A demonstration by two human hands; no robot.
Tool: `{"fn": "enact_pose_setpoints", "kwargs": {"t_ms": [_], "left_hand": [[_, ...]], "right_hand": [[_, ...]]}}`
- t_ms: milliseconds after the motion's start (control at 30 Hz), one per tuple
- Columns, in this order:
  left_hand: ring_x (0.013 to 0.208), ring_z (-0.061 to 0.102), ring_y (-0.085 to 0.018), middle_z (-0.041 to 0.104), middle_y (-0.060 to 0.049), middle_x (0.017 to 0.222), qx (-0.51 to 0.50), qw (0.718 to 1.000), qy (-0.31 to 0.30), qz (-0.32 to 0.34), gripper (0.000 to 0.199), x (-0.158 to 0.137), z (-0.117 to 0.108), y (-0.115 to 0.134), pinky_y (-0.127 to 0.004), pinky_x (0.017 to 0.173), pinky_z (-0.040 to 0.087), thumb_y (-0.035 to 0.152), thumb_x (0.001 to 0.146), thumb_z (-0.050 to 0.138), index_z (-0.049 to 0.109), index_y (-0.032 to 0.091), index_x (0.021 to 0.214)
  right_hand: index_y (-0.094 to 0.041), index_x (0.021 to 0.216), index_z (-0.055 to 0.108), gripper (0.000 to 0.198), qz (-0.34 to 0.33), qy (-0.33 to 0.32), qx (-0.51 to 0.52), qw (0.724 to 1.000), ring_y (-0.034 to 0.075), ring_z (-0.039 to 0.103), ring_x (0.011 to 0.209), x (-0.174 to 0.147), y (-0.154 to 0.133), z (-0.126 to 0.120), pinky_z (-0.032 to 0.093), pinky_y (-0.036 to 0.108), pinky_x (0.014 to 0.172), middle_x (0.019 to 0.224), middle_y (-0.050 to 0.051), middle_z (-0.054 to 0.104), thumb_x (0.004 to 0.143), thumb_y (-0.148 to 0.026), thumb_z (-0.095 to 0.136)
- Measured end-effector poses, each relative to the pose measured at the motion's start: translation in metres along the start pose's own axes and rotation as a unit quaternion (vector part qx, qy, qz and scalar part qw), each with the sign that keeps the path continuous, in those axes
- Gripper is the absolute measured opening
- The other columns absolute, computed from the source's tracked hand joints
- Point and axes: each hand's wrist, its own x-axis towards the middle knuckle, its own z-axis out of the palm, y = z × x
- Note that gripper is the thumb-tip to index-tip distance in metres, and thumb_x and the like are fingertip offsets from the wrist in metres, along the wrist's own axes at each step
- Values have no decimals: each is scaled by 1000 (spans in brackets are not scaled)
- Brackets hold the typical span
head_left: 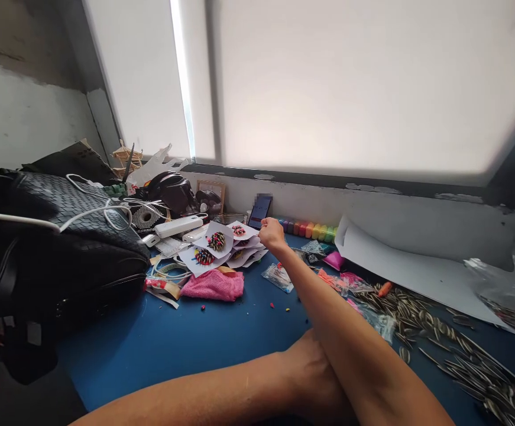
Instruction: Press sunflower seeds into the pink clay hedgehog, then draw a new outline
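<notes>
My right hand (271,233) reaches far across the blue table, its fingers curled closed just in front of a propped-up phone (261,209). Whether the fingers touch the phone or hold anything small is hidden. White paper sheets (216,228) lie overlapped left of this hand, bearing round designs of dark seeds with red, yellow and blue bits. My left hand (308,358) rests low near the table's front, crossed under my right forearm, which hides its fingers. Small red and yellow clay-like bits (272,305) lie on the table beyond it.
Striped sunflower seeds (430,325) spread over the right side near plastic packets (279,277) and a curled white sheet (394,266). A pink cloth (215,285) lies left of centre. A black bag (84,248) with white cables fills the left. Coloured blocks (304,229) line the wall.
</notes>
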Motion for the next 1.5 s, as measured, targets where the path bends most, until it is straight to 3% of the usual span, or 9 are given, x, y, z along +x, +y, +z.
{"fn": "enact_pose_setpoints", "kwargs": {"t_ms": [233,333,467,633,733,833,1067,1333,1500], "left_hand": [[90,57,-24,62,-7,94,-8,999,-44,23,16,0,-4,2,-35,85,44,24,91,45,59,15,94],[101,58,-26,64,-9,107,-2,998,-51,32,21,0,-9,4,-36,92,43,20,93,43,60,15,105],[119,51,-28,56,-14,129,50,995,-78,-23,35,-3,-12,5,-39,104,38,36,95,50,54,14,122],[132,40,-34,46,-15,142,79,990,-86,-80,51,-8,-10,7,-48,109,31,49,96,43,47,16,136],[134,39,-35,44,-17,144,76,990,-93,-81,53,-8,-9,7,-49,109,31,49,97,41,47,14,136],[133,39,-34,46,-17,142,77,989,-97,-80,52,-7,-9,7,-48,109,31,49,97,42,49,14,135],[132,41,-33,48,-18,140,75,990,-98,-75,51,-6,-10,7,-49,109,32,46,95,47,51,13,134],[136,37,-35,44,-18,144,76,988,-106,-77,53,-7,-10,7,-49,110,30,48,96,44,49,13,136],[135,38,-35,45,-17,144,74,988,-103,-83,52,-6,-10,8,-49,109,31,49,96,45,50,15,135]], "right_hand": [[-19,122,58,33,-24,5,-48,999,21,62,102,-30,4,-11,53,42,85,124,8,60,93,-34,58],[-19,121,58,32,-39,2,-80,996,21,62,103,-50,9,-28,53,42,86,124,8,60,93,-34,58],[-19,121,59,31,-42,-20,-130,990,21,62,103,-71,27,-76,53,42,86,124,8,60,93,-34,57],[-18,119,60,31,18,-67,-203,977,21,63,101,-100,63,-148,54,41,84,122,7,61,93,-35,58],[-17,118,60,31,46,-112,-237,964,21,64,98,-124,79,-170,54,40,82,119,6,63,93,-35,58],[-17,117,61,31,48,-139,-271,951,21,64,98,-144,85,-173,55,40,81,118,6,63,92,-36,59],[-18,119,59,31,4,-136,-347,928,20,64,98,-164,72,-149,54,41,83,119,7,63,93,-35,58],[-19,121,59,31,20,30,-446,894,21,61,106,-159,95,-148,52,43,89,127,9,59,93,-34,58],[-20,121,59,31,55,63,-474,876,20,62,103,-149,119,-165,53,42,87,125,8,60,94,-34,57]]}}
